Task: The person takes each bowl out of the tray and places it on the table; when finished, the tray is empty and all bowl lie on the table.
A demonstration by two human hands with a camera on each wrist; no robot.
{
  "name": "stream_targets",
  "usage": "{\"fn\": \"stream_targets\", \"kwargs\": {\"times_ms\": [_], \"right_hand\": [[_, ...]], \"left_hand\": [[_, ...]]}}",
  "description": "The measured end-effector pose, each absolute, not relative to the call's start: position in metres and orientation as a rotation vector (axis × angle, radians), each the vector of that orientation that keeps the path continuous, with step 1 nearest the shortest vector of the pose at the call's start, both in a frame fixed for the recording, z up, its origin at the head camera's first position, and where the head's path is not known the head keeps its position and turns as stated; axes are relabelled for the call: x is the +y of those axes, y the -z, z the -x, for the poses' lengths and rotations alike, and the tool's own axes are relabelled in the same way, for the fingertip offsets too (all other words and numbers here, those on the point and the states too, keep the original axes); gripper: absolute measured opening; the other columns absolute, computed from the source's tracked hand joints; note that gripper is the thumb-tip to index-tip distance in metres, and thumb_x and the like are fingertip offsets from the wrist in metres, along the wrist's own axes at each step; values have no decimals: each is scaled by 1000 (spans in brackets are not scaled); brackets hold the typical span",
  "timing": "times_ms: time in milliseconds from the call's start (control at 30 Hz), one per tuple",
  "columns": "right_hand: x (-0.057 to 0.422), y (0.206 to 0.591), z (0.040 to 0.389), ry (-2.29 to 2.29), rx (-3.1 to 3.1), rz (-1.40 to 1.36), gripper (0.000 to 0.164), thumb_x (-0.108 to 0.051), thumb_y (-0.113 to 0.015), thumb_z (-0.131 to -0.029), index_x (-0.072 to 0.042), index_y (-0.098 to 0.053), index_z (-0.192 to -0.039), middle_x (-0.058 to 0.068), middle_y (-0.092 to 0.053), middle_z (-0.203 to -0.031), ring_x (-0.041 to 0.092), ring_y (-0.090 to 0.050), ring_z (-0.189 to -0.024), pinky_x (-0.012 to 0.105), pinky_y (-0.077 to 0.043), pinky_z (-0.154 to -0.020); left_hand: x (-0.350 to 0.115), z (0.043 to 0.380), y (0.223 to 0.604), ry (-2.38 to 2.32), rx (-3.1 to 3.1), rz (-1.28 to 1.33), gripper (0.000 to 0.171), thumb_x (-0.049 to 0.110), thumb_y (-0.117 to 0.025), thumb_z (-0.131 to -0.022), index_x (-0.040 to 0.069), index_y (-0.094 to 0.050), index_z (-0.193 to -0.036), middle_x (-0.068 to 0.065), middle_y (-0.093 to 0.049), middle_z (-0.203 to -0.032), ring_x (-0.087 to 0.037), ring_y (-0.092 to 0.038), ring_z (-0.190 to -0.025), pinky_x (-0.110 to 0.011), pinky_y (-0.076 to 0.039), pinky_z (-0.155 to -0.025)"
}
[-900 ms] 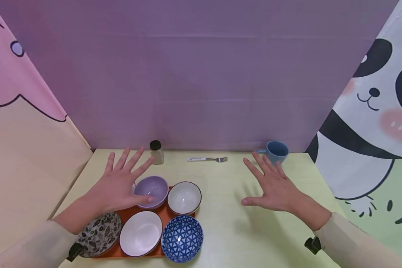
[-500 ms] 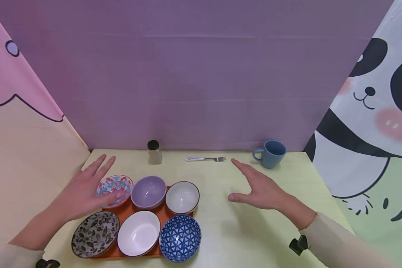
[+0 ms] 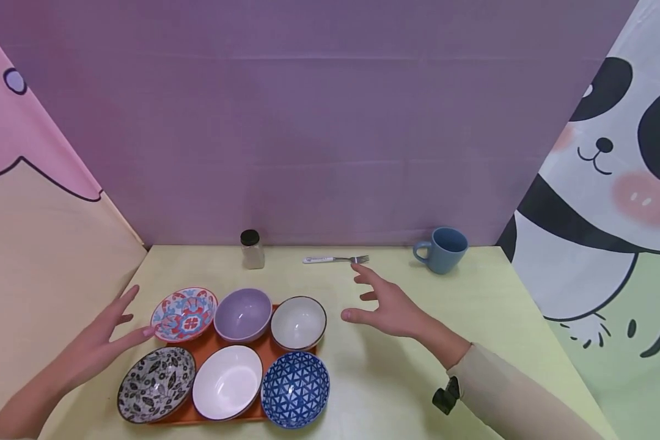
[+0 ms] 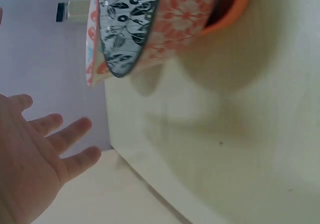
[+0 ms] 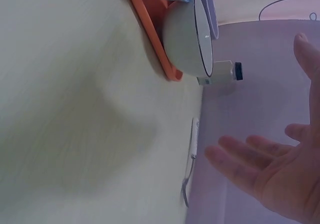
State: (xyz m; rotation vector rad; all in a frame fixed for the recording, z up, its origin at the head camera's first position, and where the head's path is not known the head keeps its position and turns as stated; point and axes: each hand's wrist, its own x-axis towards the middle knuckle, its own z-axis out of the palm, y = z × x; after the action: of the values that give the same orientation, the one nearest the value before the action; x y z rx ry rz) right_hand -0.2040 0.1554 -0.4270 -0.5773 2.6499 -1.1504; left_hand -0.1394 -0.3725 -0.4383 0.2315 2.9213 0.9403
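My left hand (image 3: 96, 348) hovers at the left of the bowls with its fingers spread, holding nothing. Its thumb tip overlaps the edge of the red-and-blue patterned bowl (image 3: 186, 313) in the head view. My right hand (image 3: 387, 308) is in the air right of the white bowl with a dark rim (image 3: 299, 322), fingers loosely bent and nothing in them. An orange tray (image 3: 208, 348) carries several bowls: also a purple one (image 3: 244, 315), a black floral one (image 3: 156, 385), a plain white one (image 3: 228, 382) and a blue triangle-patterned one (image 3: 295, 390).
At the back of the table (image 3: 396, 379) stand a glass jar with a black lid (image 3: 252, 249) and a blue mug (image 3: 443, 250). Between them lies a fork with a white handle (image 3: 335, 260). A purple backdrop (image 3: 330, 122) rises behind the table.
My left hand has moved left and down, off the purple bowl and uncovering the red-and-blue one. The right hand has moved left, away from the mug, its fingers less spread. The bowls stay put.
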Motion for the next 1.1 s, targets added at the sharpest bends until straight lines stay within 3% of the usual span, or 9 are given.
{"fn": "stream_targets", "kwargs": {"times_ms": [133, 200, 300, 367, 500, 700, 833, 967, 1100], "right_hand": [[144, 435, 209, 1211, 2569, 525, 95, -64, -71, -74, -44, -18, -150, -1, -43, -148, 24, -59, -120, 43, -55, -86], [139, 440, 209, 1229, 2533, 504, 95, -63, -71, -74, -42, -20, -151, 0, -44, -148, 24, -59, -120, 41, -55, -85], [132, 447, 209, 1250, 2495, 483, 95, -62, -72, -74, -39, -21, -151, 1, -45, -147, 25, -60, -118, 39, -56, -82], [128, 452, 209, 1266, 2475, 481, 95, -60, -73, -75, -36, -22, -152, 4, -46, -146, 26, -61, -116, 40, -56, -81], [121, 463, 209, 1325, 2418, 459, 91, -56, -74, -77, -36, -24, -151, 9, -47, -145, 23, -64, -111, 39, -56, -80], [115, 476, 209, 1502, 2253, 387, 84, -45, -77, -79, -35, -31, -148, 14, -46, -144, 25, -64, -110, 45, -58, -72], [112, 483, 210, 1572, 2177, 364, 81, -39, -77, -80, -31, -33, -147, 17, -45, -144, 28, -65, -107, 47, -58, -70], [108, 488, 211, 1588, 2135, 338, 81, -37, -77, -81, -28, -33, -148, 16, -46, -143, 29, -67, -99, 46, -58, -69], [104, 492, 211, 1584, 2110, 312, 82, -36, -77, -81, -26, -32, -149, 16, -47, -142, 30, -68, -96, 46, -58, -69]], "left_hand": [[-379, 137, 449, -1070, 2828, -262, 87, 33, -57, -96, 28, 7, -155, -27, -10, -157, -52, -40, -126, -64, -46, -86], [-383, 136, 455, -1127, 2781, -293, 87, 27, -58, -96, 28, 5, -155, -27, -12, -157, -32, -47, -128, -47, -51, -88], [-387, 134, 462, -1216, 2713, -336, 87, 19, -59, -96, 29, 3, -156, -21, -16, -156, 1, -50, -119, -24, -50, -80], [-389, 132, 466, -1305, 2647, -350, 86, 16, -58, -96, 29, 2, -156, -9, -20, -156, 12, -48, -115, -20, -50, -79], [-391, 129, 472, -1460, 2501, -357, 83, 11, -54, -97, 27, 1, -156, 17, -28, -146, 8, -52, -116, -22, -52, -80], [-391, 130, 481, -1596, 2317, -348, 80, 6, -52, -97, 23, -1, -157, 22, -35, -140, 4, -54, -117, -23, -52, -84], [-392, 131, 487, -1617, 2251, -310, 81, 5, -52, -97, 23, 0, -157, 5, -32, -151, 6, -52, -118, -22, -51, -86], [-392, 133, 489, -1579, 2209, -207, 83, 12, -53, -97, 25, 4, -156, -25, -11, -157, 9, -52, -117, -32, -52, -91], [-392, 134, 489, -1563, 2176, -143, 84, 15, -53, -97, 26, 6, -156, -28, -4, -157, 11, -51, -114, -37, -52, -91]]}}
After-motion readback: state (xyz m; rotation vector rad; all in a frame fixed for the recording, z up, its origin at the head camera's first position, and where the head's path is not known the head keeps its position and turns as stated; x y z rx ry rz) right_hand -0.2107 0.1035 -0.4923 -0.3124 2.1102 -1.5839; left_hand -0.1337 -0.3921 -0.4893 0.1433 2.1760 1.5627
